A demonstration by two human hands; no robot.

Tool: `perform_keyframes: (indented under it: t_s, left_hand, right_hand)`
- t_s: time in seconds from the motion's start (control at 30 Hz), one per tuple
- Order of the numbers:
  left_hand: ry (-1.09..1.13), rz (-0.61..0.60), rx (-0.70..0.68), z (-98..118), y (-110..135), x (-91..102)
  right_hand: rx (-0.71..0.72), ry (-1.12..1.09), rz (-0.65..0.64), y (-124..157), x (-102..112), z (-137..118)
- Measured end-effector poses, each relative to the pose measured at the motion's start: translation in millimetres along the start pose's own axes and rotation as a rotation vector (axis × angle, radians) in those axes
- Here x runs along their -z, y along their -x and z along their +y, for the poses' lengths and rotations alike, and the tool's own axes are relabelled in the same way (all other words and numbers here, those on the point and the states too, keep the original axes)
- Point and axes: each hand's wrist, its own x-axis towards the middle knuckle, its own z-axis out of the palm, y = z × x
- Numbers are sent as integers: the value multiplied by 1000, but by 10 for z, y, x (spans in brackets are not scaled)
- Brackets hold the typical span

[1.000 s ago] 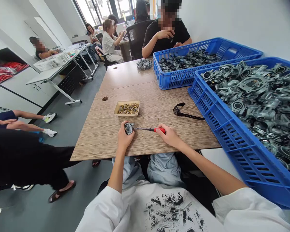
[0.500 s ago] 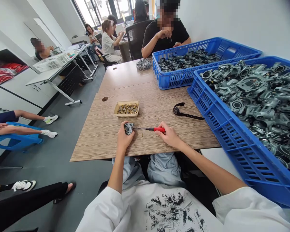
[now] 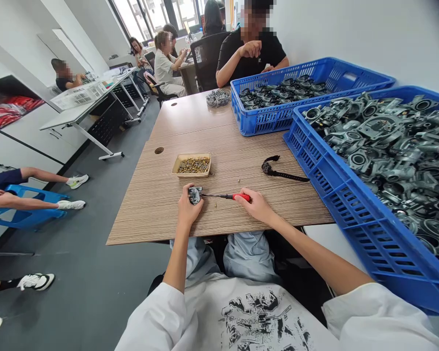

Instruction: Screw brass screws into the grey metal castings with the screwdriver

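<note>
My left hand [image 3: 189,208] is closed around a small grey metal casting [image 3: 195,195], holding it above the near part of the table. In my right hand [image 3: 255,204] is a screwdriver [image 3: 241,197] with a red and black handle. Its thin shaft points left, and the tip meets the right side of the casting; the exact contact point is too small to make out. One small brass piece [image 3: 215,204] stands on the wood just below the shaft, and another brass piece [image 3: 239,180] is farther back. Behind my left hand sits a cream tray [image 3: 174,170] of small brass parts.
A black-strapped wristwatch [image 3: 267,168] lies right of centre. Two blue crates, the near crate [image 3: 336,195] and the far crate [image 3: 256,127], hold metal castings along the right. A clear container [image 3: 218,97] stands at the back. A person [image 3: 254,53] sits across the table.
My hands, the casting and the screwdriver stay almost in place, with only a slight shift of my right fingers on the handle. At lower left, a passer-by's dark-trousered leg has left view.
</note>
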Motion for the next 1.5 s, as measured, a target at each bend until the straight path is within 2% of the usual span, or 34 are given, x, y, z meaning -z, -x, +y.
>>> perform_keyframes:
  t_s: [0.43, 0.8, 1.07, 1.23, 1.37, 1.5]
  left_hand:
    - [-15, 3, -22, -13, -2, -1]
    - [-24, 5, 1, 3, 1, 5]
    - [-10, -2, -1, 0, -1, 5]
    - [-8, -3, -8, -7, 3, 2]
    - [-17, -1, -6, -3, 3, 3]
    - [-17, 2, -7, -4, -2, 1]
  right_hand:
    - [4, -39, -61, 32, 29, 9]
    - [-22, -15, 0, 2, -17, 77]
    - [-29, -11, 29, 7, -8, 35]
    - [-61, -35, 7, 12, -6, 12]
    - [-27, -13, 10, 13, -4, 21]
    - [-21, -82, -45, 21, 5, 16]
